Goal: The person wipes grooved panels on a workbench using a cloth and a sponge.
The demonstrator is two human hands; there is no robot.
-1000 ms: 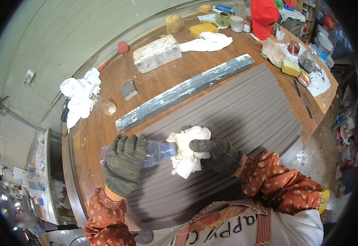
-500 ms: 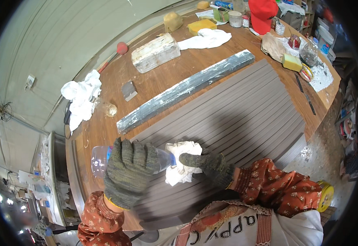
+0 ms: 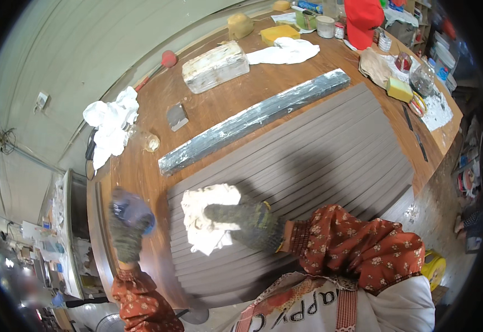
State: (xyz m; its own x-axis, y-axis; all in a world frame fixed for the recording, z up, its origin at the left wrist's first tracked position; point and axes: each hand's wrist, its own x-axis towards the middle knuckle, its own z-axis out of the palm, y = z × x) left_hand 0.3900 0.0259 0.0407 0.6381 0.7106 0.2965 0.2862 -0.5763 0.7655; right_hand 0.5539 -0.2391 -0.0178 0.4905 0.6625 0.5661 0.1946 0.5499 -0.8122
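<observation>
My left hand [image 3: 125, 235], in a dark knit glove, is at the table's left side, closed around a clear plastic bottle [image 3: 140, 214]. Motion smears both, and the bottle's neck cannot be made out. A crumpled white rag [image 3: 211, 196] is gripped by my gloved right hand [image 3: 247, 224], whose thumb presses across it. The rag lies over the left part of a row of grey-brown strips [image 3: 330, 149] laid side by side. Whether it touches them is hard to tell.
A long paint-smeared bar [image 3: 258, 119] borders the strips' far edge. Beyond it are a whitish block [image 3: 216, 67], a small dark plate [image 3: 177, 117] and a white cloth [image 3: 286, 51]. A glass jar [image 3: 150, 143] stands at left; a yellow sponge [image 3: 399, 89] and dark thin tool [image 3: 415, 133] at right.
My left hand has carried the bottle left, away from the rag, and turned it from lying sideways. My right hand has moved left with the rag. The view has shifted slightly.
</observation>
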